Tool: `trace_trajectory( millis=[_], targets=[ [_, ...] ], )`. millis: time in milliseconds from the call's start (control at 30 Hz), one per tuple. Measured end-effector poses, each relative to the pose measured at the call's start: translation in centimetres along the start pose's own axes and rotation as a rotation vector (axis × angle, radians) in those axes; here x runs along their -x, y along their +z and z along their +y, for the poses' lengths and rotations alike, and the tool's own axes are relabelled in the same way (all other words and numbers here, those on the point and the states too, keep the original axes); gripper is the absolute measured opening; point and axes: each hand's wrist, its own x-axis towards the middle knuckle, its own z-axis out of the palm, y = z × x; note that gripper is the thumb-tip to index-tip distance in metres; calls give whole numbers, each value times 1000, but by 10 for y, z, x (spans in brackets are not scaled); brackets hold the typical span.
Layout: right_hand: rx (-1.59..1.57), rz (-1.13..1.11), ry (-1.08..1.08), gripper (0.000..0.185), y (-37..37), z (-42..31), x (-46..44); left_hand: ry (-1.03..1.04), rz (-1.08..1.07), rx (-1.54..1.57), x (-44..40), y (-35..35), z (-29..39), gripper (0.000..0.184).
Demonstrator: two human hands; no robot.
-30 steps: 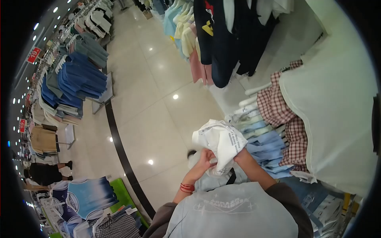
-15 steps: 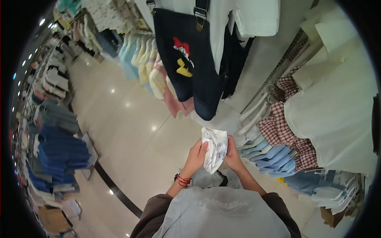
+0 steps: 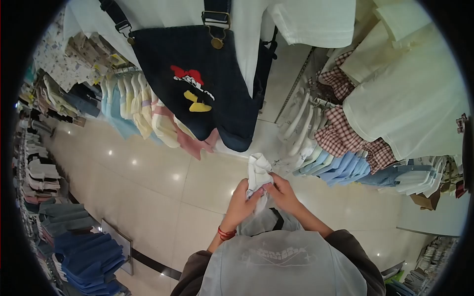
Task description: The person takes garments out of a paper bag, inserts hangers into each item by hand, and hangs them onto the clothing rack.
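Both hands hold a small white folded cloth (image 3: 258, 170) in front of my grey top. Faint bluish-grey marks showed on it a moment ago; its exact kind is unclear. My left hand (image 3: 242, 202) grips its lower left side, with a red cord bracelet on the wrist. From the right, my right hand (image 3: 282, 193) closes on the lower part. The thumbs meet near the cloth's lower middle, and the fingers behind it are hidden. Just beyond the cloth hang dark dungarees (image 3: 182, 89) with a red, white and yellow motif, over a white shirt (image 3: 163, 12).
On the right hang a large white garment (image 3: 410, 103), checked ruffled clothes (image 3: 340, 128) and light blue clothes (image 3: 343, 167). Pastel clothes (image 3: 143, 106) hang beyond, left of the dungarees. Blue garments (image 3: 89, 256) stand at lower left on a rack. The shiny tiled floor (image 3: 163, 197) lies between.
My view has turned, and the dungarees now look larger and further left. My hands have come closer together, and the cloth is bunched narrower, its upper end standing up.
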Motion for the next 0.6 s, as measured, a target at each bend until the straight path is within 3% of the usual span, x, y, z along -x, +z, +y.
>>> trace_trajectory(
  millis=[100,200,300,333,433,533,600],
  targets=[
    [326,-23,-152,27,-7,2,3,80,-33,-312,-4,-16,-3,22],
    [391,110,-302,23,-2,5,6,130,54,-397,-2,-17,-6,21],
    [351,118,-23,18,-20,4,12,157,200,-561,-3,-25,-34,24],
    [285,212,-129,14,-22,11,11,158,248,-628,-8,-35,-47,24],
    [464,113,-23,13,-34,17,17,25,324,-768,14,-55,-79,26],
    [400,-44,-59,14,-13,6,21,-207,377,-837,24,-66,-87,29],
    [335,-74,-125,15,4,-9,21,-62,471,-894,34,-72,-98,28]
  ],
)
